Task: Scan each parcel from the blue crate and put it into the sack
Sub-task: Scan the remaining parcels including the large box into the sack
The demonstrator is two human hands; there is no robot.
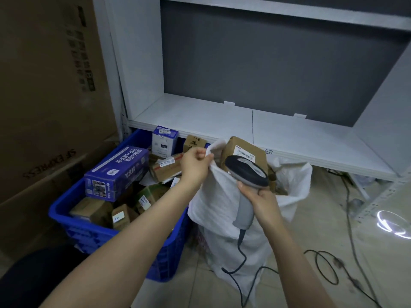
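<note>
A blue crate (pixel 93 232) on the floor at the left holds several parcels, among them a long purple box (pixel 117 172) and small brown cartons. To its right stands a white woven sack (pixel 224 210) with its mouth held up. My left hand (pixel 195 165) pinches the sack's near rim. My right hand (pixel 262 201) grips the handle of a grey barcode scanner (pixel 246 174), whose head hovers over the sack's mouth. A brown carton with a white label (pixel 242 150) sticks up inside the sack behind the scanner.
A white metal shelf (pixel 222 121) runs just above the crate and sack. Big cardboard cartons (pixel 49 107) stand at the left. The scanner's cord and other cables (pixel 322 263) lie on the tiled floor to the right.
</note>
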